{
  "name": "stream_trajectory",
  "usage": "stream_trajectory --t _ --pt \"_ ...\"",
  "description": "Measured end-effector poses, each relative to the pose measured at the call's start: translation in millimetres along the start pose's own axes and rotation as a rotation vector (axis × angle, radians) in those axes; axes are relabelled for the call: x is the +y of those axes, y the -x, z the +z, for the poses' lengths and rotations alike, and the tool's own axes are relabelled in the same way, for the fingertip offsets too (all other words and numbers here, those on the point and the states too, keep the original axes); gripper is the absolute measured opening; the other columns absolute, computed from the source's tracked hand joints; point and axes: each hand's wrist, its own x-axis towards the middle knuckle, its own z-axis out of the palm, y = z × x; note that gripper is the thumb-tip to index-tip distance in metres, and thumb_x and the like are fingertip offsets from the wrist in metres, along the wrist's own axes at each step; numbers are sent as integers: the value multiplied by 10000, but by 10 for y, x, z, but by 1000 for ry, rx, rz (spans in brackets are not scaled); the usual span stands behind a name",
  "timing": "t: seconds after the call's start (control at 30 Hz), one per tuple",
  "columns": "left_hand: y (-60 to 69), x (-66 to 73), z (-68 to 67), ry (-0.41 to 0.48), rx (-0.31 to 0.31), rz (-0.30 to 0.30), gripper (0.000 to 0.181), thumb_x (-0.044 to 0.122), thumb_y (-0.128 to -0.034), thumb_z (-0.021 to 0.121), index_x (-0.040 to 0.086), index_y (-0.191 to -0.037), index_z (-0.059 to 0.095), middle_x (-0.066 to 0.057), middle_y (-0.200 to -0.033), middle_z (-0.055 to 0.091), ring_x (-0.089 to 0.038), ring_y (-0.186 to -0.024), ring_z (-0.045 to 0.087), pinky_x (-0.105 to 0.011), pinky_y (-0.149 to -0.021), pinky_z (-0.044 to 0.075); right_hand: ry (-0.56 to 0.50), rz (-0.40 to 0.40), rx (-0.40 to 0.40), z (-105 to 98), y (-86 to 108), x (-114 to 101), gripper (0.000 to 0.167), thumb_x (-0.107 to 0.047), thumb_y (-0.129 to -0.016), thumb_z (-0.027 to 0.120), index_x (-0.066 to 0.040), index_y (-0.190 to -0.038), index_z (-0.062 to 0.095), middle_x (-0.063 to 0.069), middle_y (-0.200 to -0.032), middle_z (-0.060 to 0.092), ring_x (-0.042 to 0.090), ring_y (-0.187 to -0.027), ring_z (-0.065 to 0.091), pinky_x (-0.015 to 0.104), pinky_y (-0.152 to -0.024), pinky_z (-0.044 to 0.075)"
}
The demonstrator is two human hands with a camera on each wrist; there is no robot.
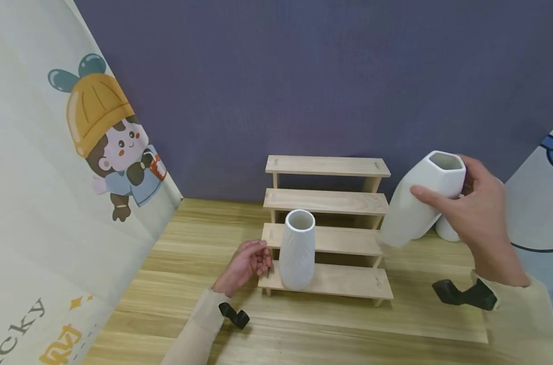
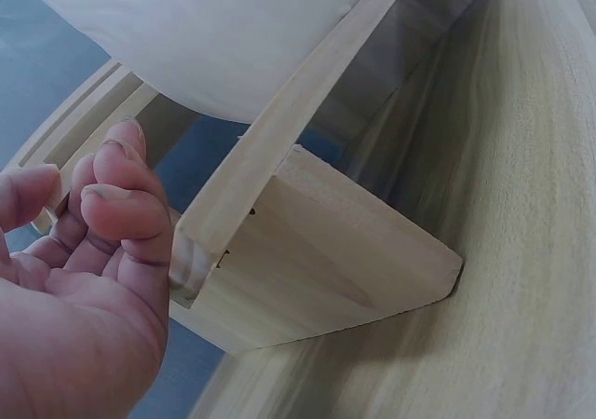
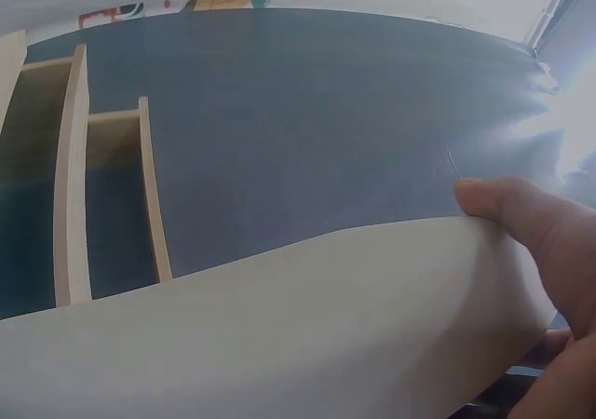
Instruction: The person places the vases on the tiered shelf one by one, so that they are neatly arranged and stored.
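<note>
Dark blue wall (image 1: 258,91) backs the stepped rack (image 1: 340,239); the right hand (image 1: 479,208) grips the faceted vase (image 1: 409,210) near its mouth, long axis leaning, base toward seven o'clock, rack at nine. Loosely curled left hand (image 1: 249,261) holds nothing.

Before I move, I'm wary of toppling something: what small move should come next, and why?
I'd probably turn the angular vase upright: your right hand grips it near the rim, and it leans near the stand's right end, while the round vase stands upright on the bottom step.
</note>
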Motion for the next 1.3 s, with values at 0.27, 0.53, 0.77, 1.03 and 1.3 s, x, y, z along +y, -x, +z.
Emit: stream_trajectory --t 0.27,0.53,0.77,1.03,1.3 --pt "-7 -7 -1 -9 -7 -2 389 161 -1082 366 137 -788 620 47 -678 705 -34 -525 589 -151 -461 460 -84 -31 -73 157 0 -108 756 -267 -800 851 -228 -1455 476 -271 -1102 518 -3 -946 537 71 -672 475" --pt "-17 -24 4 -18 -12 10 382 158 -1079 372 135 -788 618 46 -678 701 -37 -519 581 -154 -458 457 -104 -75 -85 335 4 -190 721 -295 -787 861 -233 -1415 512 -248 -1106 542 10 -959 550 99 -712 462" --pt "-12 -11 -6 -19 -10 8 380 166 -1080 368 129 -789 611 46 -676 700 -36 -517 584 -155 -455 458 -154 -104 -147 488 -4 -249 718 -276 -790 859 -199 -1414 512 -185 -1091 573 17 -930 587 112 -689 514" --pt "-8 -8 -9 -12 -7 11 380 160 -1079 367 130 -793 615 44 -679 702 -37 -520 586 -154 -455 461 -162 -142 -178 657 3 -320 742 -279 -778 867 -132 -1413 512 -133 -1110 576 14 -924 578 106 -723 490" --pt "-2 2 -1 1 -19 20 380 153 -1079 363 130 -795 614 45 -681 703 -37 -521 588 -155 -453 461 -164 -172 -185 822 1 -395 728 -261 -761 879 -132 -1390 536 40 -1201 619 21 -922 574 128 -741 478"
